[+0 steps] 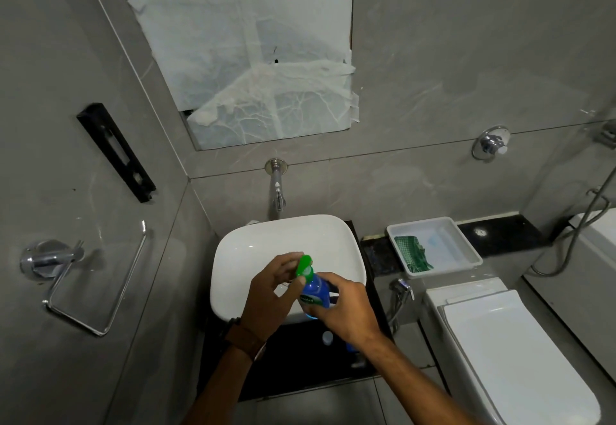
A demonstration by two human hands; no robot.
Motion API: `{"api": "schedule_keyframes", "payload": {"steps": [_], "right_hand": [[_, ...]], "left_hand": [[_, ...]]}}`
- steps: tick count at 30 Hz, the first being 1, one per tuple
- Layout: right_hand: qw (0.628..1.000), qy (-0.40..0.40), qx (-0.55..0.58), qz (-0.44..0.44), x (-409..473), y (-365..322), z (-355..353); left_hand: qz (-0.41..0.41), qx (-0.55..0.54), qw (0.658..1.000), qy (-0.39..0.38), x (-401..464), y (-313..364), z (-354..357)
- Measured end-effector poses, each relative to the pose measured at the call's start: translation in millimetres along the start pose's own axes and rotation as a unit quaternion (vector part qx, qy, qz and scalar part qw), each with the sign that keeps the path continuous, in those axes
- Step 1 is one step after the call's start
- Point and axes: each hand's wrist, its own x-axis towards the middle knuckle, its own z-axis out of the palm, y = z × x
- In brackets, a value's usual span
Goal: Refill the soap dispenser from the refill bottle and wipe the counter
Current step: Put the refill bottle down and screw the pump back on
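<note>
Early stage: over the sink, the right hand clamps the blue bottle while the left hand grips its green cap, seemingly opening it. Pouring and wiping remain; the green cloth lies in the tray at the bench's right end.

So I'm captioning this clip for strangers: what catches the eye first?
Both hands, left and right, grip a blue bottle with a green cap over the white sink. Crumpled paper covers the wall above. A green cloth lies in a white tray at right.
</note>
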Motion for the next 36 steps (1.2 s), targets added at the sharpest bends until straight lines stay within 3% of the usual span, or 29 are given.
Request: {"api": "schedule_keyframes", "payload": {"steps": [3,9,12,15,20,25,31,36], "right_hand": [[1.000,-0.005,0.008,0.006,2,-1,-1],[1.000,-0.006,0.009,0.009,5,-4,0],[1.000,-0.007,0.002,0.012,7,-4,1],[1.000,-0.016,-0.001,0.015,9,-5,2],[1.000,-0.021,-0.006,0.010,10,-9,3],[1.000,-0.018,-0.006,0.009,11,-10,3],[0.999,-0.030,-0.003,0.014,12,-15,4],[0.999,-0.030,-0.002,0.013,13,-18,4]], "left_hand": [[0.005,0.006,1.000,-0.009,0,0,3],[-0.022,0.009,0.999,0.042,2,2,4],[-0.038,-0.044,0.998,0.024,2,0,3],[-0.037,-0.028,0.999,0.001,2,0,4],[-0.037,0.016,0.997,0.059,4,-1,2],[-0.046,-0.050,0.998,0.016,2,-4,-2],[-0.035,0.030,0.998,0.049,2,-2,-2],[-0.054,-0.002,0.998,0.037,-1,0,-7]]}}
